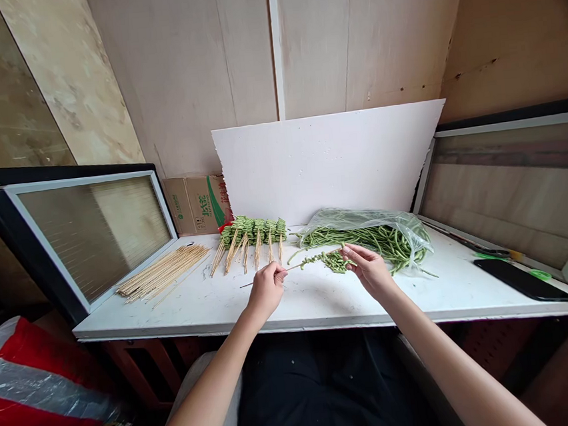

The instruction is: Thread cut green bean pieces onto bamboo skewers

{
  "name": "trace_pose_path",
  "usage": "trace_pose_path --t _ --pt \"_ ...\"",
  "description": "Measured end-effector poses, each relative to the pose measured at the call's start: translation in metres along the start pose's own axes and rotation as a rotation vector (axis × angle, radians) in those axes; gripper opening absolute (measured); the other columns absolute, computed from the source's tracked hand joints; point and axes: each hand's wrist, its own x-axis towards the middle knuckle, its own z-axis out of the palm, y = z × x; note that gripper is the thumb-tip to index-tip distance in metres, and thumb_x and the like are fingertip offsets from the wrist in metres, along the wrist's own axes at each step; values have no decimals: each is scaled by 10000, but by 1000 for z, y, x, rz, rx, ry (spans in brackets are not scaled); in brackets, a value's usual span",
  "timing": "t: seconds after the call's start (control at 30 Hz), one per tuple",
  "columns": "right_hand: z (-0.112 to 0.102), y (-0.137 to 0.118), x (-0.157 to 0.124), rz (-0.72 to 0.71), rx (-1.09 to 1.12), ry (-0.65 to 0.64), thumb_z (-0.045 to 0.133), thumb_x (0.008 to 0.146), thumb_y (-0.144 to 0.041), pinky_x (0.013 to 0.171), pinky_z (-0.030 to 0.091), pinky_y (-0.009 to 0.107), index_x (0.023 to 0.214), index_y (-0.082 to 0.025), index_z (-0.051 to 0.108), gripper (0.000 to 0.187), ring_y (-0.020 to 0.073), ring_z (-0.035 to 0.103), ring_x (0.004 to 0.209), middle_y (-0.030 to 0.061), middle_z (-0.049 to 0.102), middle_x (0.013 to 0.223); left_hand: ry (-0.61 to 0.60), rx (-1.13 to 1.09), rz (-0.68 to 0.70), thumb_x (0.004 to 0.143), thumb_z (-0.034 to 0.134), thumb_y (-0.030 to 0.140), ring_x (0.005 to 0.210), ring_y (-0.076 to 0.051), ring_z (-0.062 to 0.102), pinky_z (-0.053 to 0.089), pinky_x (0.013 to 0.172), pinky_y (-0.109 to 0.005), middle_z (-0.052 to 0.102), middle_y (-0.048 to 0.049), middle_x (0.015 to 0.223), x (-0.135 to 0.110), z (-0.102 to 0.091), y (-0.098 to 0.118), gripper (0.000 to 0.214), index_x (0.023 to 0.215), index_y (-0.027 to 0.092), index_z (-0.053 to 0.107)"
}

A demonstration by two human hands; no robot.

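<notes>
My left hand (266,288) is closed in a pinch on a thin bamboo skewer (294,267) that lies across the white table (197,308). My right hand (367,265) pinches a green long bean (326,259) at the skewer's far end, where the bean is coiled onto the stick. Just behind the right hand lies a clear plastic bag of long beans (371,235). A row of finished bean skewers (253,236) rests at the back, left of the bag.
A pile of bare bamboo skewers (162,271) lies at the table's left. A black phone (521,278) lies at the right edge. Glass-topped cabinets flank the table. A white board (329,162) and a cardboard box (197,204) stand behind. A red and clear bag (34,391) lies lower left.
</notes>
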Motion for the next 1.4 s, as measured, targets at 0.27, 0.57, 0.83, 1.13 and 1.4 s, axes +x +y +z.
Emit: trace_pose_path --t 0.27,0.57,0.83,1.13,1.4 --pt "7 4 -1 -45 -15 -2 960 637 -578 576 484 289 831 -243 809 416 188 624 768 57 719 845 19 -6 -13 942 574 123 717 -172 605 443 707 -283 683 -24 763 -1 -1 3 169 805 199 637" --pt "19 -4 -12 -238 -196 83 889 739 -604 568 449 318 966 -223 825 448 211 644 735 100 779 918 -19 -50 -58 959 528 145 658 -159 606 445 675 -265 679 -14 697 -3 0 4 219 820 190 691" --pt "31 -13 -24 -368 -294 114 822 827 -595 640 516 345 906 -225 802 379 241 681 792 101 766 899 -50 -80 -56 985 489 176 670 -165 627 465 697 -268 681 -21 676 -3 3 3 276 794 188 687" --pt "21 -32 -23 -495 -432 44 807 860 -563 651 552 354 989 -251 828 338 259 690 871 102 755 967 -103 -100 -51 826 450 -5 674 -162 640 483 722 -264 669 2 666 -3 -2 13 299 827 198 671" --pt "24 -32 -23 -411 -369 -7 858 821 -508 607 532 335 1028 -255 844 327 232 678 827 95 758 1014 -80 -84 -66 869 479 52 621 -152 601 444 672 -257 651 3 633 1 -7 12 259 778 195 675"
